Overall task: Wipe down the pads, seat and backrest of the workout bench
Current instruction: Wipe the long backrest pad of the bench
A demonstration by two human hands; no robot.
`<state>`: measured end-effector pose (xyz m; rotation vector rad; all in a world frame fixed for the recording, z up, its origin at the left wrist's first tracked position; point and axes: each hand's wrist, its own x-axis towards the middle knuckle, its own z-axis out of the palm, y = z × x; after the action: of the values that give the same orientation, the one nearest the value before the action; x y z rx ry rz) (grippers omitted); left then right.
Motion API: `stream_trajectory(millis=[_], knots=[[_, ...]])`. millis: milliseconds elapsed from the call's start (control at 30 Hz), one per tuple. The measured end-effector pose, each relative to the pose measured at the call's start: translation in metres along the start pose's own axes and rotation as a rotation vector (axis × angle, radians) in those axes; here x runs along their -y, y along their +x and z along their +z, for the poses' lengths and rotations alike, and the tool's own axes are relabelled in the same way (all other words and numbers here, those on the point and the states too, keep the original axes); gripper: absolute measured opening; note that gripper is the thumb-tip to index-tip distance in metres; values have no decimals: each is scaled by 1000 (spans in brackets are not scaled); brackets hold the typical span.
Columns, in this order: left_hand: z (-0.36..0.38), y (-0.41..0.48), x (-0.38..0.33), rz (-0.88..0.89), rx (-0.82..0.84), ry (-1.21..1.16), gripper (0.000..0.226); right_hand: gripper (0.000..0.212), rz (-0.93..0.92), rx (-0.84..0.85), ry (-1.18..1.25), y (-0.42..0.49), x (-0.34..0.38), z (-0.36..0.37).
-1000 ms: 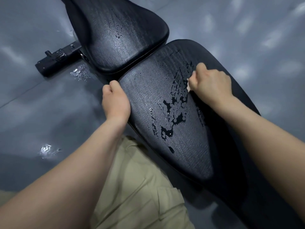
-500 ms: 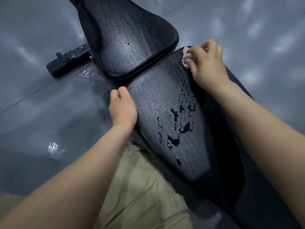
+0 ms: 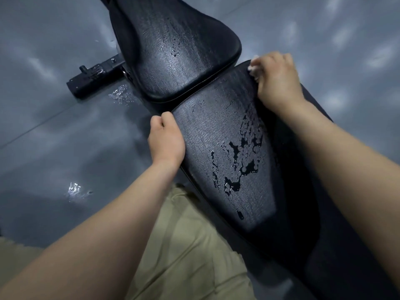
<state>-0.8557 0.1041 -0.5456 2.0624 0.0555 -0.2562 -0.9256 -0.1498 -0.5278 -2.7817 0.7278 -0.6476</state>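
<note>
The black workout bench runs through the head view from top centre to bottom right. Its near pad (image 3: 216,135) carries dark liquid puddles (image 3: 240,161) across its middle. The far pad (image 3: 173,50) shows a few small droplets. My right hand (image 3: 279,81) grips a small white cloth (image 3: 254,70) at the near pad's far right corner, and most of the cloth is hidden under the fingers. My left hand (image 3: 165,139) holds the near pad's left edge, fingers curled around it.
A black metal frame foot (image 3: 95,76) sticks out on the grey floor (image 3: 54,131) to the left of the far pad. Wet spots (image 3: 74,189) glint on the floor. My khaki-clad leg (image 3: 184,245) is beside the bench at the bottom.
My right hand slid the cloth from the pad's wet middle up to its far right corner. My left hand kept its hold on the left edge.
</note>
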Motion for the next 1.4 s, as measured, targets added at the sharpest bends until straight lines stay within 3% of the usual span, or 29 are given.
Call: stream_trajectory(millis=[100, 233, 300, 367, 467, 533, 600, 767, 967, 1033, 1133, 1267, 1333, 1400], knots=[[0, 0, 0, -8, -1, -15, 38, 34, -40, -4, 114, -12, 20, 7], [-1, -1, -1, -13, 3, -26, 38, 20, -373, 82, 244, -44, 45, 14], [-1, -2, -2, -16, 8, -28, 38, 19, -426, 109, 240, -37, 35, 5], [-2, -2, -3, -17, 16, -19, 39, 22, -330, 43, 195, -25, 16, -5], [-3, -3, -2, -21, 21, -33, 39, 23, -19, -14, 168, -13, -15, -12], [-3, -2, -2, -24, 23, -38, 39, 24, 62, -16, 172, -18, -11, -7], [-2, -2, -1, -24, 26, -35, 39, 27, 11, 25, 229, -35, 12, 0], [-3, -2, -1, -31, 31, -37, 40, 30, -378, 154, 329, -87, 37, -5], [-5, -6, -3, -42, 35, -78, 37, 32, 72, 1, 236, -78, -34, -17], [-6, -7, -3, -45, 37, -87, 32, 35, 118, -21, 214, -85, -27, -18], [-5, -8, -4, -48, 38, -87, 32, 42, 0, 18, 276, -110, 12, -18], [-5, -7, -3, -33, 17, -90, 34, 30, -305, 88, 320, -159, 48, -14], [-3, -7, -2, -23, 14, -84, 36, 24, -353, 118, 338, -164, 39, -19], [-2, -6, 0, -9, 4, -94, 38, 21, -279, 83, 324, -161, 18, -23]])
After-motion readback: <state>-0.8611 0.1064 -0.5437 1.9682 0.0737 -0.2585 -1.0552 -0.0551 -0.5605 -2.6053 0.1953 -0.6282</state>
